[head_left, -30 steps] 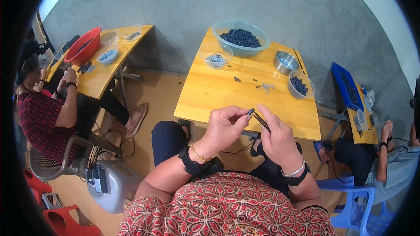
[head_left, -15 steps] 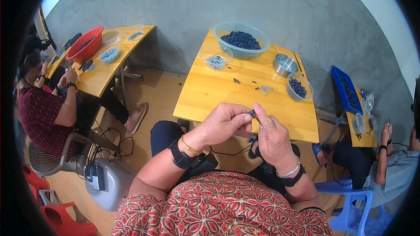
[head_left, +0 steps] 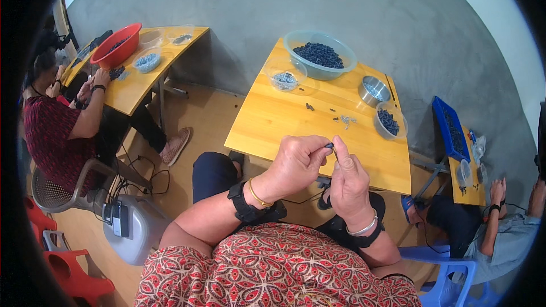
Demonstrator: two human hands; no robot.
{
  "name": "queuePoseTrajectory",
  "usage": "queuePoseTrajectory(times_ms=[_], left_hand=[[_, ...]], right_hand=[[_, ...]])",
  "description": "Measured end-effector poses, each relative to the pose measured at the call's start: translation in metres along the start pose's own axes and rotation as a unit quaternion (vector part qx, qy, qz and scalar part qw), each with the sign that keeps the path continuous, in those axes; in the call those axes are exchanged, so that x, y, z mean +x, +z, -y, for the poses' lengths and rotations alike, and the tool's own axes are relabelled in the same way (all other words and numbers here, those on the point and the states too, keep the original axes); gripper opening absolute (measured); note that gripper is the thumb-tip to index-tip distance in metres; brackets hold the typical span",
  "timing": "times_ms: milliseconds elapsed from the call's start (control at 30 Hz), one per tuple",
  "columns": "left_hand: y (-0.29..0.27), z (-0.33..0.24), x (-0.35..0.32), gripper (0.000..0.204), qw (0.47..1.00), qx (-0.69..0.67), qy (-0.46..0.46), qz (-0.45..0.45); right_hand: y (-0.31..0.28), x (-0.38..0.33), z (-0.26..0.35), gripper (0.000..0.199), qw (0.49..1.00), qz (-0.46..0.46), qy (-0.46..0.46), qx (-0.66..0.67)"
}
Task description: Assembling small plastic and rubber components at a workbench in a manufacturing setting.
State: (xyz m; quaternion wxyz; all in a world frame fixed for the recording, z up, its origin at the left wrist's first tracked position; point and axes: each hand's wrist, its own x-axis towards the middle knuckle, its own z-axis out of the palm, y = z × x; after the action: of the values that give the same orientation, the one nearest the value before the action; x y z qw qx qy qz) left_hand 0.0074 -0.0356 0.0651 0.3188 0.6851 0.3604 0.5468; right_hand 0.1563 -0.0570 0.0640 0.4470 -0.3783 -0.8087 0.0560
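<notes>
Above the table's near edge, my left hand (head_left: pixel 298 162) pinches a small dark blue cylindrical part (head_left: pixel 329 145) between thumb and fingers. Close against it, my right hand (head_left: pixel 348 185) is closed, thumb and fingers pressed together; its fingertips meet the part's other side, and anything else inside them is hidden. Beyond my hands on the yellow wooden table (head_left: pixel 273 125) lie a few dark parts (head_left: pixel 309 107) and a small scatter of pale pieces (head_left: pixel 347 120). A clear tub (head_left: pixel 392 135) of similar dark parts stands to the right.
A pale blue basin (head_left: pixel 341 74) heaped with dark parts stands at the back, near a clear tub (head_left: pixel 273 74) of light pieces and a steel bowl (head_left: pixel 367 98). Co-workers sit at side tables, with a red basin (head_left: pixel 128 48) left and a blue tray (head_left: pixel 441 128) right.
My hands stay together around the small part, with the left wrist and fingers shifted slightly right. The whole view has shifted a little. The left co-worker's hands have moved nearer the pile of parts.
</notes>
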Motion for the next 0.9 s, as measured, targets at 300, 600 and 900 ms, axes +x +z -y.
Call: queuePoseTrajectory(times_ms=[300,600,900], left_hand=[[0.010,0.010,0.001,0.011,0.990,0.095,0.083,-0.055],[0.008,0.011,0.002,0.017,0.986,0.114,0.109,-0.060],[-0.002,0.032,-0.002,0.014,0.937,-0.295,-0.189,-0.008]], right_hand=[[0.010,-0.004,-0.005,0.055,0.999,-0.024,0.033,0.009],[-0.004,0.007,-0.005,0.050,0.991,0.055,0.102,0.060],[-0.005,-0.006,-0.078,0.040,0.988,0.042,0.132,-0.070]])
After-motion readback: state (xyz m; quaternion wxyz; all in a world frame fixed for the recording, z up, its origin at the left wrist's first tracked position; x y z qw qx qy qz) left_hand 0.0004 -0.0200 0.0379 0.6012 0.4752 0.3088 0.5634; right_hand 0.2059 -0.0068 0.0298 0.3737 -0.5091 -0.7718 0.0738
